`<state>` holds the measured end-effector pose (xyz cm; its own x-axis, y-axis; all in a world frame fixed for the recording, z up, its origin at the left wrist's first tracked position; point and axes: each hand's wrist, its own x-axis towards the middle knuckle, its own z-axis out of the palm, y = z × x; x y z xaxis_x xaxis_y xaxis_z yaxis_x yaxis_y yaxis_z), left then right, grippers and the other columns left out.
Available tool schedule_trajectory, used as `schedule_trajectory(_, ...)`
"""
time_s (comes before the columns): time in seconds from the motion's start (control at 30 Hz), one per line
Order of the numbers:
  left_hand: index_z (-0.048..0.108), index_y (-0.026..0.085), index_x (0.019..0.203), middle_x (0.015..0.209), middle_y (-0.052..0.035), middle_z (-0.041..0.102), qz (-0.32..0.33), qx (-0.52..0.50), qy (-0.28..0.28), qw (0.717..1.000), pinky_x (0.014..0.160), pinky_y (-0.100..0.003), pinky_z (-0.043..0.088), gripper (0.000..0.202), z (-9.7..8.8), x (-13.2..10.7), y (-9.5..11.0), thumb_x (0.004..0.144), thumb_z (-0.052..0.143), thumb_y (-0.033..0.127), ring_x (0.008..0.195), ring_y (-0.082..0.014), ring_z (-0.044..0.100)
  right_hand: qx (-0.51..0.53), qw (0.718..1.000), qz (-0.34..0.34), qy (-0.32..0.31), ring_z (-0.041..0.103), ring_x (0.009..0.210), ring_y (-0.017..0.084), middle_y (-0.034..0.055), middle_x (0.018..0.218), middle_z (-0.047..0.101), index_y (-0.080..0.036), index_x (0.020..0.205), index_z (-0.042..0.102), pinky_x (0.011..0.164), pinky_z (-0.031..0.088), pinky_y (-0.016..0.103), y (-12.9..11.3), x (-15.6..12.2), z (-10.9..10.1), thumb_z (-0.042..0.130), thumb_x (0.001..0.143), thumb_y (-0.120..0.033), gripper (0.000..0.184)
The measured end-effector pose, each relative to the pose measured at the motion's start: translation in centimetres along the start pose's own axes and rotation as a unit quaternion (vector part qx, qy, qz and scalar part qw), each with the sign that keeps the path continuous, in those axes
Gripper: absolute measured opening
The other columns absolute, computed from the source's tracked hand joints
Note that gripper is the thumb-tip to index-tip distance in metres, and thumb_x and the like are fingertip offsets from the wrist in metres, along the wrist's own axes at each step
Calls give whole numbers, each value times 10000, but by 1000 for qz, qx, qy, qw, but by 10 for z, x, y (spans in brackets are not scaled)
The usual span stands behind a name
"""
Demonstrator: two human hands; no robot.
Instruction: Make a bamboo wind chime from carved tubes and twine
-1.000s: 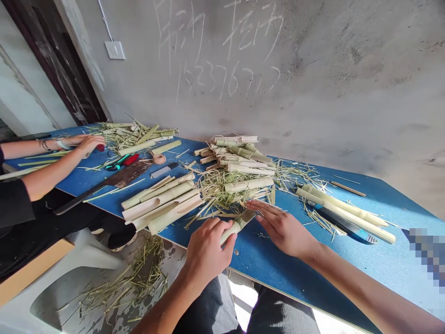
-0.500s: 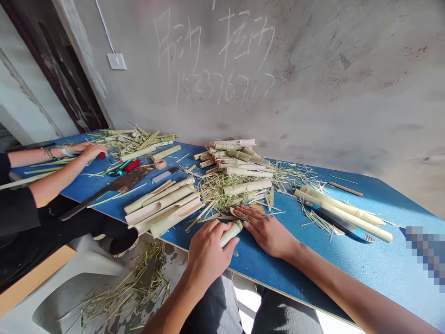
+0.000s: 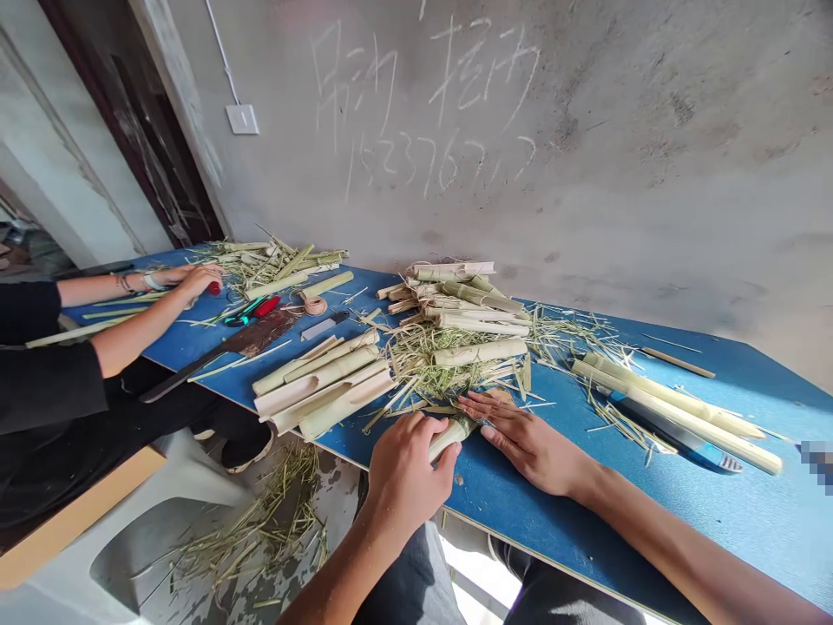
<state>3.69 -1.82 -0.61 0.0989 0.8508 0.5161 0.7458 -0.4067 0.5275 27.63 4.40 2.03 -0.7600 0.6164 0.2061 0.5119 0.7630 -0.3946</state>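
My left hand (image 3: 404, 473) is wrapped round the near end of a short pale-green bamboo piece (image 3: 450, 435) lying on the blue table (image 3: 508, 495). My right hand (image 3: 524, 438) rests flat beside it, fingers stretched out over the piece's far end and a thin flat strip. Directly behind both hands lies a heap of thin green shavings (image 3: 423, 360) with a bamboo section (image 3: 480, 351) on top.
Split bamboo halves (image 3: 322, 386) lie left of my hands; long bamboo sticks (image 3: 677, 412) and a blue-handled tool (image 3: 657, 425) lie right. A stacked bamboo pile (image 3: 455, 295) sits by the wall. Another person's arms (image 3: 140, 312) work at far left, near a cleaver (image 3: 214, 351).
My right hand slid left from the strip toward the bamboo piece and stays against it. My left hand keeps its grip. The view shifted slightly.
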Motion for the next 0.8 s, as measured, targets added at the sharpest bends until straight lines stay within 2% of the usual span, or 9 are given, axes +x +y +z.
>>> schedule_trajectory(0.07, 718, 223, 1066, 979, -49, 769, 6, -3, -2, 1000, 824, -400, 602, 148, 0, 0, -1, 933, 698, 283, 934, -261, 739, 0, 1000, -2, 14, 439, 1518, 230, 73, 1601, 493, -227, 1593, 498, 1306, 356, 481, 3, -1, -6, 379, 1134, -370, 495)
schedule_trajectory(0.2, 724, 226, 1084, 992, -50, 768, 19, -7, -6, 1000, 824, -394, 598, 158, -2, 0, -1, 934, 693, 269, 942, -259, 736, -44, 992, 19, 116, 451, 1512, 228, 65, 1590, 513, -216, 1561, 534, 1291, 396, 456, 5, 4, -10, 365, 1133, -336, 475)
schedule_trajectory(0.43, 725, 223, 1090, 972, -42, 774, 2, -4, -1, 1000, 821, -395, 599, 163, -2, 0, 0, 933, 707, 263, 928, -259, 741, -70, 997, 0, 18, 423, 1528, 246, 66, 1605, 480, -209, 1588, 503, 1294, 373, 513, 1, 13, 4, 355, 1140, -351, 492)
schedule_trajectory(0.6, 728, 217, 1086, 1000, -47, 781, 4, -4, -4, 1000, 839, -388, 601, 157, -2, 1, -2, 935, 703, 251, 947, -252, 742, -52, 998, -22, -11, 439, 1516, 226, 64, 1590, 500, -221, 1582, 513, 1291, 390, 471, -4, -3, -9, 371, 1138, -340, 481)
schedule_trajectory(0.73, 725, 219, 1112, 1046, -57, 782, 23, -7, -15, 1000, 866, -390, 596, 168, -2, 1, -3, 957, 683, 268, 989, -255, 739, -69, 997, -6, 30, 523, 1456, 214, 16, 1543, 565, -273, 1568, 531, 1230, 488, 418, -2, -10, -31, 382, 1129, -311, 464)
schedule_trajectory(0.8, 724, 227, 1122, 1054, -54, 782, 25, -8, -16, 1000, 870, -391, 594, 171, -3, 0, -3, 961, 680, 265, 1000, -256, 737, -105, 993, 1, 61, 499, 1476, 231, 9, 1556, 550, -285, 1574, 522, 1243, 470, 451, 0, -6, -36, 391, 1123, -299, 471)
